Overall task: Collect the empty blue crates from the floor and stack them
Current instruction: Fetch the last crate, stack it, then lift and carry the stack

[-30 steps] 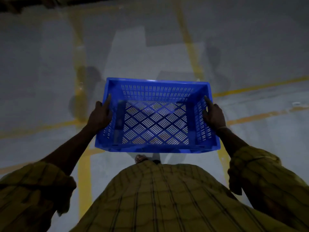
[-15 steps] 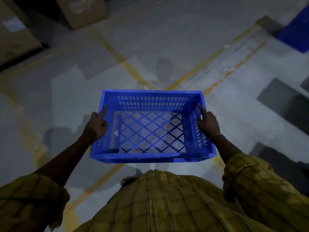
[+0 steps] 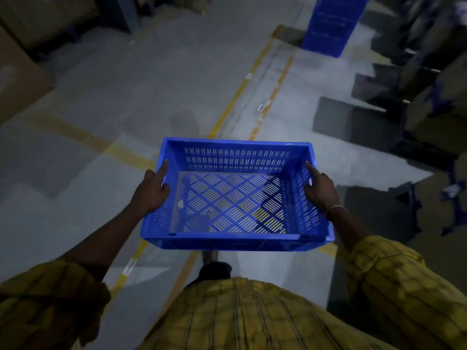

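Note:
An empty blue crate (image 3: 235, 160) with slotted walls and a lattice floor hangs level in front of my waist, above the grey floor. My left hand (image 3: 151, 190) grips its left wall over the rim. On the opposite wall my right hand (image 3: 319, 192) holds on the same way, forefinger stretched along the rim. A tall stack of blue crates (image 3: 328, 24) stands on the floor far ahead at the upper right, its top cut off by the frame.
Yellow floor lines (image 3: 240, 89) run diagonally toward the stack. Cardboard boxes (image 3: 17, 74) line the left side. Shelving with boxes (image 3: 429, 97) and dark shadows fills the right. My foot (image 3: 209, 256) shows below the crate.
The view has swung and lifted as I walk: the crate stack and right-hand shelving have come into sight ahead. Both hands keep the same grip on the crate.

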`<state>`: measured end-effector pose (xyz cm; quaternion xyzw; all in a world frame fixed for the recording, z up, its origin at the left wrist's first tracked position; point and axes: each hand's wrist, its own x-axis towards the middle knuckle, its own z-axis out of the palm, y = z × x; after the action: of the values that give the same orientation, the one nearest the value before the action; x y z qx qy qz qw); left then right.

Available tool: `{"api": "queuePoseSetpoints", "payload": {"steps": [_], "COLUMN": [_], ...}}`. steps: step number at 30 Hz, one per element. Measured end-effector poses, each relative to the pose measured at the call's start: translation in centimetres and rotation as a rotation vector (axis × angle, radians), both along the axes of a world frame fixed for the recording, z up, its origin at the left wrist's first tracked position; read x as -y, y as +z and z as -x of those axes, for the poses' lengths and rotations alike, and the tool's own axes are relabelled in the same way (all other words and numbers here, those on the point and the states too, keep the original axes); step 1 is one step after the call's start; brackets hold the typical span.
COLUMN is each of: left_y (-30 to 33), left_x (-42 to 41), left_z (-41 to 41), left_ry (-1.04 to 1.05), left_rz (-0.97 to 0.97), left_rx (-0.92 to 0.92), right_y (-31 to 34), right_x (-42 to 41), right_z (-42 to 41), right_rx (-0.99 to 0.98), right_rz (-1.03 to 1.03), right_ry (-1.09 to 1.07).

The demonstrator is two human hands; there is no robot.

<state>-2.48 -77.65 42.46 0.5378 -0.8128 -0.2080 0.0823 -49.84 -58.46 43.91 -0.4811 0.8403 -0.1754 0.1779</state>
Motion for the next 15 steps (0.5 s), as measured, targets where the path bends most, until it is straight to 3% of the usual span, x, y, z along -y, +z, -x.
{"api": "queuePoseSetpoints", "payload": {"steps": [15], "left_y": [2.4], "left_x": [25.1], "left_z": [20.5], "left_ry": [-0.36], "left_rz": [0.008], "left_rx": [-0.025], "right_y": [0.3], "right_x": [8.9], "right_z": [9.7], "right_rx": [-0.005], "right_rz": [0.036], "right_ry": [-0.388]}}
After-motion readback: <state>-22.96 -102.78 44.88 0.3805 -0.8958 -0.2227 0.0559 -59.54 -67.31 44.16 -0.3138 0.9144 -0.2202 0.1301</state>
